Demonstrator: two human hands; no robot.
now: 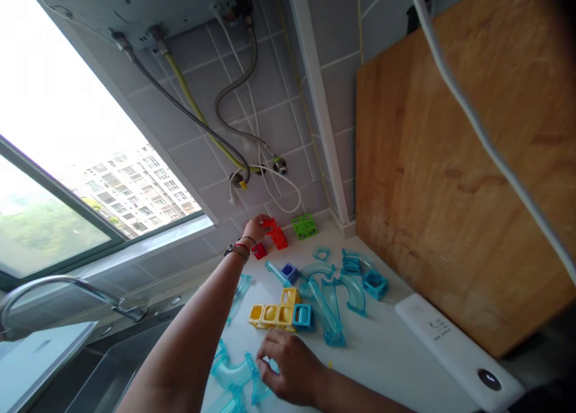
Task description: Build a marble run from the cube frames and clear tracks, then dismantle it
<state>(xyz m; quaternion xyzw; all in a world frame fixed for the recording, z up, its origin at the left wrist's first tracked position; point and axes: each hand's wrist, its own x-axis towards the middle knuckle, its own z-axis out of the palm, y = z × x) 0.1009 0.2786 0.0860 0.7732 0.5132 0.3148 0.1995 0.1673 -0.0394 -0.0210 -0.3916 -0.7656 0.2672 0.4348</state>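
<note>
At the back of the counter, my left hand (pixel 257 228) has its fingers closed on a red toy block (pixel 278 237) of a stepped row. A smaller red block (pixel 260 251) sits just below that hand. In the foreground my right hand (pixel 290 365) is loosely curled, a gap between thumb and forefinger, with nothing visible held. It hovers in front of joined yellow blocks (pixel 270 316) with a light-blue block (pixel 303 317) at their right end. Translucent blue curved track pieces (pixel 231 374) lie left of my right hand, partly hidden by it.
Green blocks (pixel 305 227) stand by the back wall. A dark-blue block (pixel 290 273) and more translucent blue tracks (pixel 324 317) lie mid-counter. A white power strip (pixel 459 350) is at right before a wooden board (pixel 450 179). A faucet (pixel 67 284) and sink are left.
</note>
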